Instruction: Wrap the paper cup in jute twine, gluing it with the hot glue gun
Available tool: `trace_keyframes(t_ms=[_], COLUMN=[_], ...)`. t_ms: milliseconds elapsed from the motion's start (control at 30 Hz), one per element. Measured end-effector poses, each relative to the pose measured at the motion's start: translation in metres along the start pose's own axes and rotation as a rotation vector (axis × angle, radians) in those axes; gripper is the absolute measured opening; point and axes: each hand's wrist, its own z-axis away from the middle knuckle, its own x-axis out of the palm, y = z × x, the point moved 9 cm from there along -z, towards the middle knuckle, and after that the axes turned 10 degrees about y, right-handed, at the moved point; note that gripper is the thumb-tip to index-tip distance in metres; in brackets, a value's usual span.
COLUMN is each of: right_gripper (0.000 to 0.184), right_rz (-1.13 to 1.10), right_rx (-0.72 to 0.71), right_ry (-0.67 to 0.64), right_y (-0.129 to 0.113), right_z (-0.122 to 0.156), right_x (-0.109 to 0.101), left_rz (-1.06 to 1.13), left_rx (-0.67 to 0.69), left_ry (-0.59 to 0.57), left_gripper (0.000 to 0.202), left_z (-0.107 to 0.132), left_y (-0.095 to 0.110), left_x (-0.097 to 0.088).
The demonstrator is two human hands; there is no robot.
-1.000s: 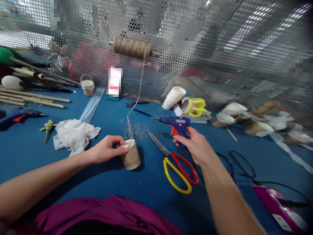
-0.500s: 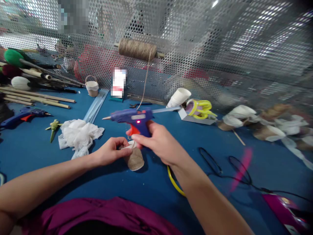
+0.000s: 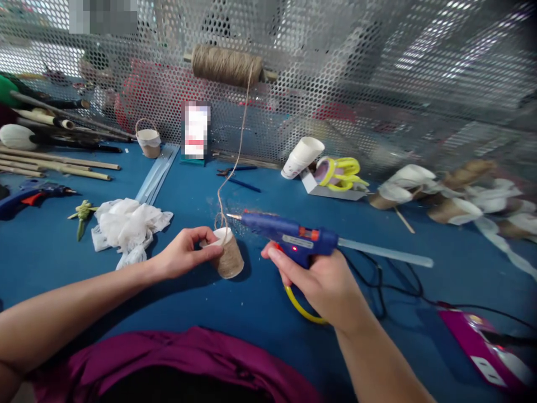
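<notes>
My left hand (image 3: 195,252) pinches the rim of a small paper cup (image 3: 230,260), tilted on its side and wrapped in brown twine. From the cup, a strand of twine (image 3: 240,151) runs up to a spool (image 3: 226,65) on the mesh. Gripped in my right hand (image 3: 319,280) is a blue glue gun (image 3: 289,232) with its red light on. Its nozzle points left, just above and beside the cup's rim. A clear glue stick (image 3: 388,253) sticks out of its back end.
Crumpled white lace (image 3: 130,226) and a second glue gun (image 3: 33,196) lie to the left. White paper cups (image 3: 302,157) and yellow-handled scissors (image 3: 342,173) are at the back right. A black cord (image 3: 380,280) runs to a magenta power strip (image 3: 474,341).
My right hand has drawn the glue gun to the right and lower, with its nozzle now by the cup's rim. My left hand still holds the cup. The view has shifted slightly.
</notes>
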Motion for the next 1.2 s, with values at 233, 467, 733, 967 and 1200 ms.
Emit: trace_keyframes(t_ms=[233, 467, 733, 967, 1200], right_gripper=[0.017, 0.024, 0.035, 0.025, 0.024], right_rz=[-0.034, 0.028, 0.255, 0.314, 0.307], right_rx=[-0.33, 0.022, -0.153, -0.184, -0.26], right_ry=[-0.222, -0.052, -0.028, -0.03, 0.001], right_y=[-0.077, 0.004, 0.009, 0.007, 0.008], right_z=[-0.015, 0.0, 0.019, 0.019, 0.023], right_x=[0.051, -0.002, -0.004, 0.004, 0.006], left_rz=[-0.038, -0.063, -0.078, -0.076, -0.084], left_rx=[0.069, 0.029, 0.075, 0.08, 0.072], left_ry=[0.041, 0.022, 0.036, 0.031, 0.023], left_gripper=[0.028, 0.027, 0.025, 0.024, 0.024], left_z=[-0.001, -0.001, -0.001, -0.001, 0.001], left_y=[0.002, -0.003, 0.001, 0.003, 0.005], left_x=[-0.005, -0.002, -0.005, -0.004, -0.003])
